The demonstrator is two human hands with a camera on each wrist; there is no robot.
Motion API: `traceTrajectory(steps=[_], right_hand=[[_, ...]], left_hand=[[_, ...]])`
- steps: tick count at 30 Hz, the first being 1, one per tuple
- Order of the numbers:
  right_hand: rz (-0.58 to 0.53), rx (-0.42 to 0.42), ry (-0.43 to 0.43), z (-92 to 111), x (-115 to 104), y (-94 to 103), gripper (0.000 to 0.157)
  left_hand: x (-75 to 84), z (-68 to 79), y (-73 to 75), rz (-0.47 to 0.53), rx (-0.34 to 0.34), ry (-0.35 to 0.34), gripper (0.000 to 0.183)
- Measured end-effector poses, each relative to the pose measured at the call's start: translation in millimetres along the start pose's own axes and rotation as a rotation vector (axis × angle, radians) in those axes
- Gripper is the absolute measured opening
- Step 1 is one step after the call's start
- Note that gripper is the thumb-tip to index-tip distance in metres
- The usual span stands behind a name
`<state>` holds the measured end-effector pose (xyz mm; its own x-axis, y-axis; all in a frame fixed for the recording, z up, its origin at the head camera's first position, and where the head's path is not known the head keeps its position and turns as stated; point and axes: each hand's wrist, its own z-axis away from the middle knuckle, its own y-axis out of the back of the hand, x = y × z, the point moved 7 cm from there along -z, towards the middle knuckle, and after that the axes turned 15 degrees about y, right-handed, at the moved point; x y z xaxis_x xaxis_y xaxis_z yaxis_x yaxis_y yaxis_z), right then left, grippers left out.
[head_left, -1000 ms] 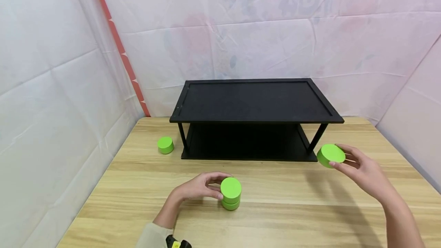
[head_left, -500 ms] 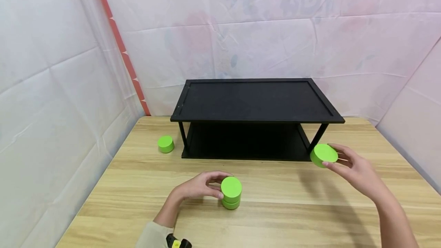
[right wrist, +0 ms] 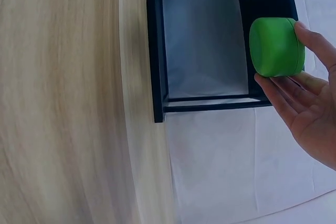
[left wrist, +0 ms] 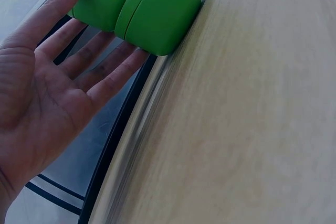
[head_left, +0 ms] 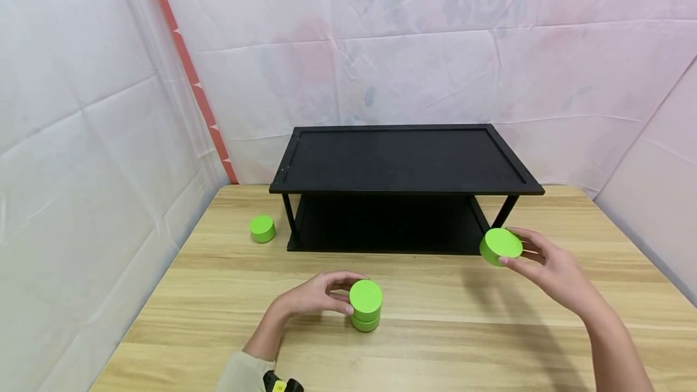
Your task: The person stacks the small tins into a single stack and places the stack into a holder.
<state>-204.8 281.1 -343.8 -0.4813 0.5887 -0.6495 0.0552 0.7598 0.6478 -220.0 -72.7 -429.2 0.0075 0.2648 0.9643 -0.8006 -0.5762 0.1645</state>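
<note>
Two round green lidded boxes stand stacked on the table in the head view, an upper one [head_left: 366,296] on a lower one [head_left: 365,325]. My left hand [head_left: 322,294] holds the stack from its left side, thumb on the upper box. The left wrist view shows the fingers [left wrist: 107,74] reaching along the boxes' sides. My right hand [head_left: 555,272] pinches another round green box [head_left: 498,247] between thumb and fingers, raised over the table by the shelf's front right corner. In the right wrist view, this box [right wrist: 275,48] shows a lid seam near the thumb.
A black two-tier shelf [head_left: 405,162] stands at the back of the wooden table [head_left: 425,356], its thin posts at the sides. One more green box [head_left: 262,230] sits left of the shelf. White sheeting [head_left: 414,71] hangs behind and at both sides.
My right hand has moved left with its green box, bringing it up to the shelf's front right corner. My left hand and the stack have stayed in place.
</note>
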Motion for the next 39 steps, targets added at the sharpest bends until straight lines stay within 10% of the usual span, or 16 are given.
traceTrajectory(steps=[39], right_hand=[[-0.022, -0.061, 0.096, -9.6, -27.1, -25.7, 0.054]], left_hand=[[0.9, 0.5, -0.1, 0.005, 0.027, 0.037, 0.055]])
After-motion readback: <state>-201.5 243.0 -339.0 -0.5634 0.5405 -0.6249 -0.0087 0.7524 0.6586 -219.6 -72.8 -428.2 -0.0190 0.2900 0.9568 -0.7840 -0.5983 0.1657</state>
